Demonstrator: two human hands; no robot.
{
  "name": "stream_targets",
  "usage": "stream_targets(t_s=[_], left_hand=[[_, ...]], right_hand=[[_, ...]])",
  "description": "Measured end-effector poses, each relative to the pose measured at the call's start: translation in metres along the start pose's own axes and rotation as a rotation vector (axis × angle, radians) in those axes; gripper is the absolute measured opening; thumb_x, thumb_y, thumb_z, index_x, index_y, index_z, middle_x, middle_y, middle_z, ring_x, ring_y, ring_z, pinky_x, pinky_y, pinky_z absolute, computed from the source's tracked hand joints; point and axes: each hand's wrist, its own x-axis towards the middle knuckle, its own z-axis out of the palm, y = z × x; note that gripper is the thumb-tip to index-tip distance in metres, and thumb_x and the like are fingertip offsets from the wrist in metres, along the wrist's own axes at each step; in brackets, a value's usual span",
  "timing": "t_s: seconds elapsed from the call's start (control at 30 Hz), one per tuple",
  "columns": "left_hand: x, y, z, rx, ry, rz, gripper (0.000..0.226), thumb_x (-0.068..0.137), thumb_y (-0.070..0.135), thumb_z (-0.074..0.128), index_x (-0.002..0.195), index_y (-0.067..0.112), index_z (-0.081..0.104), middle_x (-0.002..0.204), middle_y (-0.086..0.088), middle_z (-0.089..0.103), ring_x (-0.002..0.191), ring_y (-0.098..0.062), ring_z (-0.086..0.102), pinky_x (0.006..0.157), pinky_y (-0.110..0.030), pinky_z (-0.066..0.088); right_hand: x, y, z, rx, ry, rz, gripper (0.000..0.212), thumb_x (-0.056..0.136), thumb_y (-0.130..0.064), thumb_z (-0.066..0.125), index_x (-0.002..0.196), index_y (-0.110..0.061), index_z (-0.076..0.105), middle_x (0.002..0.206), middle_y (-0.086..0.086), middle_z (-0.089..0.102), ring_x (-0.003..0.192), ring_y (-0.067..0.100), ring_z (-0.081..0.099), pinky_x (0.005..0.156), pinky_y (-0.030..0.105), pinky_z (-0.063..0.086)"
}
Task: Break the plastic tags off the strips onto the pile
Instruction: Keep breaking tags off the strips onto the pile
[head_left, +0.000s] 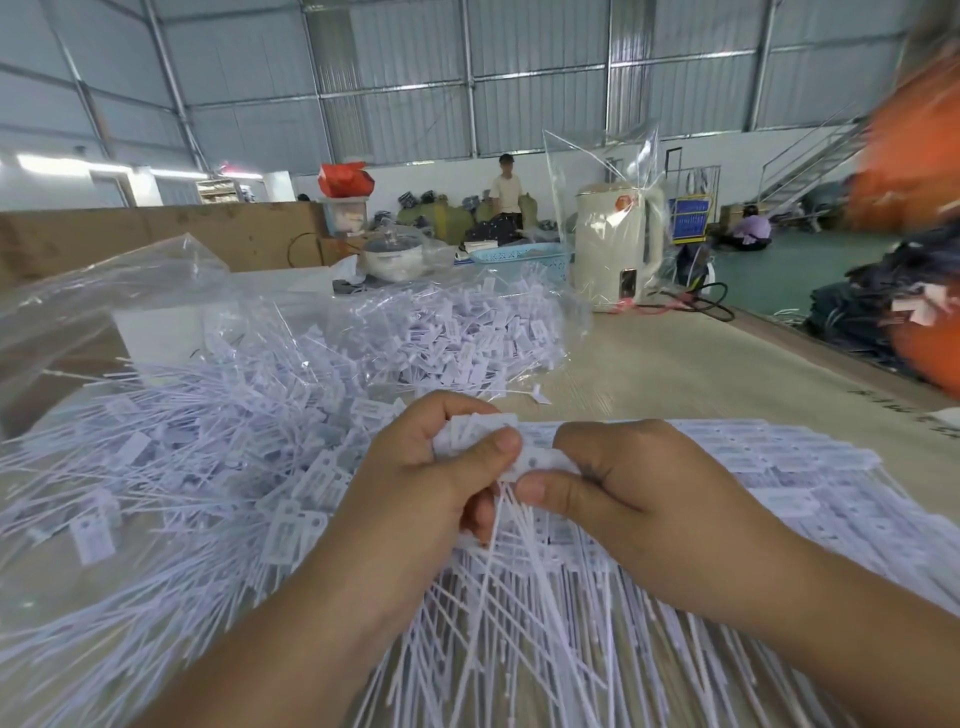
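Head view shows a white tag pinched between both thumbs just above the strips, which lie under the right wrist. The left hand curls round a bunch of loosened tags, the right hand nips the next one, likely so a twist snaps the joint. Beside the left hand spreads the pile, ready for drops.

Bright even daylight, soft shadows, glare on the clear crinkled plastic bag, wide-angle bending, blurred right edge
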Motion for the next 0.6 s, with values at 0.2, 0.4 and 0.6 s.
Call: stream_targets(t_s=[0.2,0.4,0.6], left_hand=[[0.000,0.004,0.001,-0.277,0.138,-0.097,0.005,0.067,0.020,0.070,0.067,0.022,0.074,0.060,-0.002,0.059,0.040,-0.006,0.044,0.038,-0.020,0.042],[0.000,0.004,-0.007,0.091,0.173,0.041,0.015,0.074,0.039,0.066,0.085,0.030,0.072,0.061,-0.004,0.062,0.045,-0.012,0.052,0.048,-0.033,0.051],[-0.009,0.000,0.011,0.273,-0.043,0.085,0.024,0.077,0.058,0.060,0.087,0.037,0.067,0.047,0.003,0.054,0.042,-0.014,0.051,0.045,-0.029,0.043]], right_hand=[[0.000,-0.004,-0.004,0.028,0.365,0.013,0.049,0.089,-0.057,0.050,0.057,-0.025,0.032,0.051,-0.006,0.040,0.043,0.012,0.037,0.040,0.022,0.028],[-0.001,0.000,-0.014,0.120,0.241,0.014,0.029,0.086,-0.060,0.047,0.083,-0.032,0.048,0.052,-0.012,0.048,0.042,0.007,0.041,0.040,0.014,0.025],[-0.002,-0.002,0.003,0.034,-0.084,-0.032,0.066,0.085,-0.075,0.033,0.140,-0.040,0.019,0.076,-0.013,0.067,0.058,-0.005,0.051,0.055,0.018,0.034]])
